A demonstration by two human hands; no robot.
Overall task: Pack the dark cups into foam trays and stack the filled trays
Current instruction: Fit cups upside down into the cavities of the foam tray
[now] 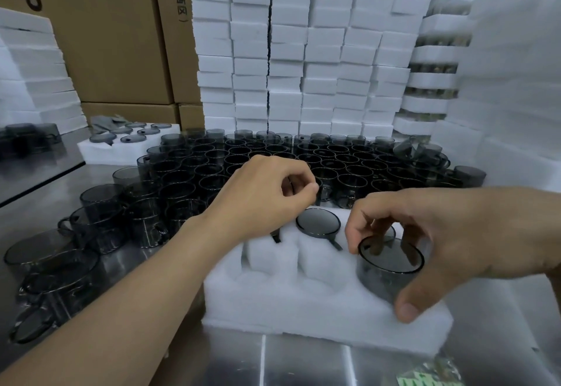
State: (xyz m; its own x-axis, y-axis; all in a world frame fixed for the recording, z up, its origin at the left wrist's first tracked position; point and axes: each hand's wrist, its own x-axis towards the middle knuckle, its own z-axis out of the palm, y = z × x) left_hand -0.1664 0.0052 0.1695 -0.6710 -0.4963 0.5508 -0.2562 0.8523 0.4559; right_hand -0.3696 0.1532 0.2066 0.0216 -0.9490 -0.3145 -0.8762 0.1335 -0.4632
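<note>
- Stacked foam pieces [36, 75] rise at nine o'clock, with cardboard boxes [115, 36] behind them at eleven.
- Loose cups [100, 218], dark and see-through, stand on the steel table [45, 179] at eight o'clock.
- A filled tray [121, 150] lies at ten o'clock, with cups sunk in its pockets.
- Massed cups [273, 157] crowd the table's middle, rims up.
- The left hand [261, 200] hovers over the foam tray's far edge with fingers curled to the thumb; whether it pinches anything cannot be told.
- The foam tray [303, 309] lies at six o'clock, with a seated cup [318, 222] in a far pocket.
- The right hand [449, 233] grips a dark cup [379, 276] by its rim, partly sunk in the tray's pocket at four o'clock.
- A wall of white trays [303, 51] towers from twelve to two o'clock.
</note>
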